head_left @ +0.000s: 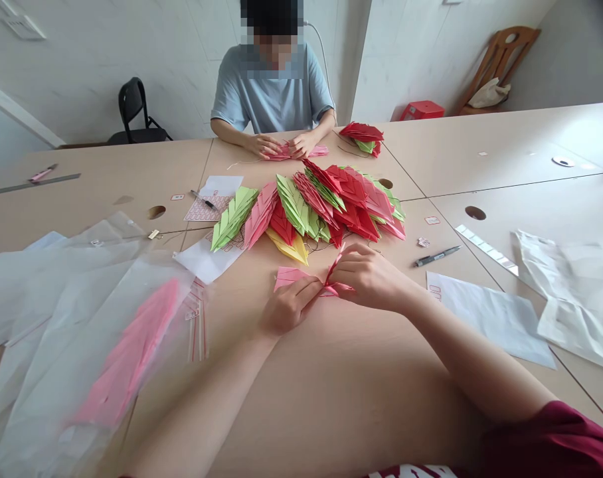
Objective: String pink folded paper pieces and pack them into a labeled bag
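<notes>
evidently light, the pink piece (285,276) looks like thin folded paper: next to no weight, fairly stiff along its creases, soft and easily bent across them. it is on the desk (361,372), just on the near side of the pile (314,199) and well in from the far edge; its left end lies low, while a darker fold stands up towards the right. the left hand (291,305) has its fingers drawn together and bent down on the piece near its middle, no gap showing; the right hand (365,275) pinches the upright fold right beside them, thumb and fingertips closed on it. the fingers cover the spot where the layers meet, so i cannot tell how many are caught in the pinch. smooth paper on a smooth desk would likely slide if only one side were held, so a flat press with one hand and a fingertip pinch with the other seems the right hold. the best places to take it are probably the creased edges and the thick gathered middle; the loose flat end might crumple or tear, and a hard squeeze could leave stray folds.
</notes>
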Motion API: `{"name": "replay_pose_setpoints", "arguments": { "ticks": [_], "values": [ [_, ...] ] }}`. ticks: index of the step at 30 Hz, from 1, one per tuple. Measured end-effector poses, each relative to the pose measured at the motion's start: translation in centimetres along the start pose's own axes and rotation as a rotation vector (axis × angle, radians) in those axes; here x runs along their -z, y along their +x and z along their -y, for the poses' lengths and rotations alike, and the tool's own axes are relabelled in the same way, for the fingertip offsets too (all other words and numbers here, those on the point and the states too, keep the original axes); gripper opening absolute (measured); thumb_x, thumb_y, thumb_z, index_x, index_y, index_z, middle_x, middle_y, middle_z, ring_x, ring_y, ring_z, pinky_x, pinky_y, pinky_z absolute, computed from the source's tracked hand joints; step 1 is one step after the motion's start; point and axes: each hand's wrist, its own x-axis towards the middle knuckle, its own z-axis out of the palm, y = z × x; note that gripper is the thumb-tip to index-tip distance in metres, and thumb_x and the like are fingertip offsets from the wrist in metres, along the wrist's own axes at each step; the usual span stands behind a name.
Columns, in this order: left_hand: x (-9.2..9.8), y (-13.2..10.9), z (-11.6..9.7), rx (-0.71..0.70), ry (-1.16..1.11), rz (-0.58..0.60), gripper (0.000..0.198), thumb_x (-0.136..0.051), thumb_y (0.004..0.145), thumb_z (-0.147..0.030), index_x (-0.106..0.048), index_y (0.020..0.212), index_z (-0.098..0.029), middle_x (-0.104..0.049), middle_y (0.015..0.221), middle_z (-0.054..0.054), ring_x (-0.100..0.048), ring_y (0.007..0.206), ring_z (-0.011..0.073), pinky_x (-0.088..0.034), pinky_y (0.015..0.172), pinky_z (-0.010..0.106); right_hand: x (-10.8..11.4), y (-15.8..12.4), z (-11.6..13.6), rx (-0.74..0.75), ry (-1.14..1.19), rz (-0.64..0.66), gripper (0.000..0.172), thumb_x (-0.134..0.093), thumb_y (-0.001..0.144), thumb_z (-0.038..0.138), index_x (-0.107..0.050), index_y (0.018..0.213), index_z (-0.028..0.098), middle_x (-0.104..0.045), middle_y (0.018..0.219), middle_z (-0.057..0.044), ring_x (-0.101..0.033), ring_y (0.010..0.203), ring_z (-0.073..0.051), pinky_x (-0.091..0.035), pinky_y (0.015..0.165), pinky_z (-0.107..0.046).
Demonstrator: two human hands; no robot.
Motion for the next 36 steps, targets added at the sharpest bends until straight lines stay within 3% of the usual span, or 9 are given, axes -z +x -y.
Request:
{"name": "replay_pose_setpoints", "arguments": {
  "ticks": [6, 11, 16, 24, 29, 36],
  "values": [
    [0.4, 0.3, 0.0, 0.081, -0.142, 0.009, 0.011, -0.050, 0.092, -0.016, -0.059, 0.099, -0.018, -0.068, 0.087, 0.002, -0.065, 0.083, 0.0130, -0.051, 0.079, 0.024, 0.8, -0.6, -1.4, -0.061, 0.135, 0.022, 0.013, -0.056, 0.082, 0.013, -0.064, 0.075, 0.022, -0.069, 0.073, 0.001, -0.060, 0.072, -0.016, -0.042, 0.090, -0.040],
    [0.4, 0.1, 0.2, 0.126, -0.164, -0.037, 0.007, -0.052, 0.091, -0.017, -0.056, 0.096, -0.020, -0.067, 0.087, 0.001, -0.064, 0.081, 0.0115, -0.049, 0.074, 0.022, 0.5, -0.9, -1.9, -0.080, 0.230, 0.034, 0.008, -0.060, 0.085, 0.019, -0.067, 0.084, 0.021, -0.072, 0.083, -0.001, -0.063, 0.082, -0.018, -0.038, 0.099, -0.045],
    [0.6, 0.2, 0.2, 0.192, -0.213, -0.039, 0.004, -0.054, 0.091, -0.022, -0.057, 0.093, -0.019, -0.066, 0.083, 0.001, -0.062, 0.071, 0.0101, -0.047, 0.064, 0.020, -0.2, -0.9, -1.9, -0.098, 0.242, 0.013, 0.010, -0.059, 0.087, 0.020, -0.069, 0.088, 0.022, -0.073, 0.085, -0.001, -0.064, 0.084, -0.018, -0.040, 0.096, -0.044],
    [0.4, 0.1, 0.6, 0.185, -0.142, 0.009, 0.019, -0.054, 0.091, -0.032, -0.058, 0.079, -0.018, -0.061, 0.066, -0.002, -0.055, 0.057, 0.0105, -0.044, 0.064, 0.023, -0.3, -0.6, -1.1, -0.135, 0.339, -0.028, 0.011, -0.058, 0.088, 0.025, -0.069, 0.090, 0.023, -0.073, 0.084, -0.001, -0.063, 0.076, -0.015, -0.041, 0.095, -0.041],
    [0.3, 0.2, 0.8, 0.143, -0.151, -0.002, 0.019, -0.055, 0.091, -0.031, -0.060, 0.079, -0.018, -0.063, 0.067, 0.000, -0.057, 0.061, 0.0123, -0.043, 0.063, 0.024, -0.3, -0.7, -1.3, -0.140, 0.351, -0.038, 0.006, -0.063, 0.079, 0.019, -0.067, 0.081, 0.022, -0.071, 0.077, 0.002, -0.062, 0.070, -0.014, -0.040, 0.098, -0.042],
    [0.4, 0.3, 0.7, 0.225, -0.146, 0.020, 0.029, -0.053, 0.091, -0.038, -0.059, 0.071, -0.019, -0.056, 0.058, -0.003, -0.051, 0.056, 0.0116, -0.040, 0.066, 0.025, 1.1, -1.0, -2.3, -0.145, 0.405, -0.090, 0.006, -0.061, 0.079, 0.019, -0.065, 0.080, 0.023, -0.069, 0.073, 0.004, -0.061, 0.063, -0.012, -0.043, 0.100, -0.042]
  ]
}}
